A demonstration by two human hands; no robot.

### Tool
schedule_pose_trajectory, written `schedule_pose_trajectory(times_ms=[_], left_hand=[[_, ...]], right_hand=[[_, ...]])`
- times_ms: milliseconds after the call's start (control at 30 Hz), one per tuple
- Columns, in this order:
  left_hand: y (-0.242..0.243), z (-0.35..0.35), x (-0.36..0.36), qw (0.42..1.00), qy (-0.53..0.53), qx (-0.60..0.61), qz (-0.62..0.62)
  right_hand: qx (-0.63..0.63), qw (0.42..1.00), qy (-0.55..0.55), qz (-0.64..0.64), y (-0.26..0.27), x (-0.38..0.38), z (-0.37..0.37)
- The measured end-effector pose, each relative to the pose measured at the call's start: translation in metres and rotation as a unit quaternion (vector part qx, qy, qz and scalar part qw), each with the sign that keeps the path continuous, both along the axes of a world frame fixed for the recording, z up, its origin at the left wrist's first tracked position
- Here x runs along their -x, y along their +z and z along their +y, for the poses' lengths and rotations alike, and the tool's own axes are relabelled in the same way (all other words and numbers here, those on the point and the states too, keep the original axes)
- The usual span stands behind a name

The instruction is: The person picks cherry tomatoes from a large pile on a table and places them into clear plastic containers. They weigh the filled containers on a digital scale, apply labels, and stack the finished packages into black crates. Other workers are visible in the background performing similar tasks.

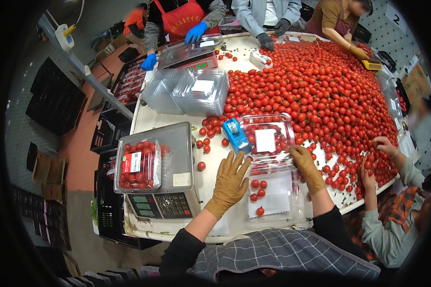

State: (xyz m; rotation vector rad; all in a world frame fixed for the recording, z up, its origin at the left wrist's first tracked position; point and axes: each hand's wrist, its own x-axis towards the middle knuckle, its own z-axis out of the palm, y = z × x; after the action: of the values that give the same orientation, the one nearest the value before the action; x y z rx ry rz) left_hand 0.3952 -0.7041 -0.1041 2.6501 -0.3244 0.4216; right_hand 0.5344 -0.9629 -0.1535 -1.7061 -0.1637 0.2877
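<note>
A clear plastic clamshell container lies open in front of me. Its base (251, 214) holds a white sheet and several cherry tomatoes (261, 193). The raised lid (242, 124) bears a white patch, with tomatoes visible through it. My right hand (307, 166), in a tan glove, has its fingertips on the lid's right edge. My left hand (230, 184), gloved alike, is spread and empty left of the container. Its fingertips are close to a blue dispenser (238, 138) with a roll in it; whether they touch cannot be told.
At left, a filled, labelled clamshell (140, 165) sits on a digital scale (177, 152). Stacked clear containers (201, 89) stand behind it. A large heap of cherry tomatoes (309, 89) covers the right side. Another person's hands (370, 172) are close on my right; several other people work around the table.
</note>
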Motion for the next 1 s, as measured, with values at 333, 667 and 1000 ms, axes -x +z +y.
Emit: schedule_pose_trajectory(times_ms=[333,667,1000], left_hand=[[-0.018,-0.031,0.022,0.986,-0.022,0.155,0.061],[-0.012,-0.025,0.064,0.975,0.067,0.21,0.024],[-0.016,-0.018,0.068,0.964,0.099,0.245,0.002]], right_hand=[[0.171,0.915,-0.259,-0.26,0.073,0.007,-0.034],[0.218,0.955,0.189,0.062,0.056,-0.035,0.139],[0.12,0.961,0.187,0.166,0.009,-0.071,0.155]])
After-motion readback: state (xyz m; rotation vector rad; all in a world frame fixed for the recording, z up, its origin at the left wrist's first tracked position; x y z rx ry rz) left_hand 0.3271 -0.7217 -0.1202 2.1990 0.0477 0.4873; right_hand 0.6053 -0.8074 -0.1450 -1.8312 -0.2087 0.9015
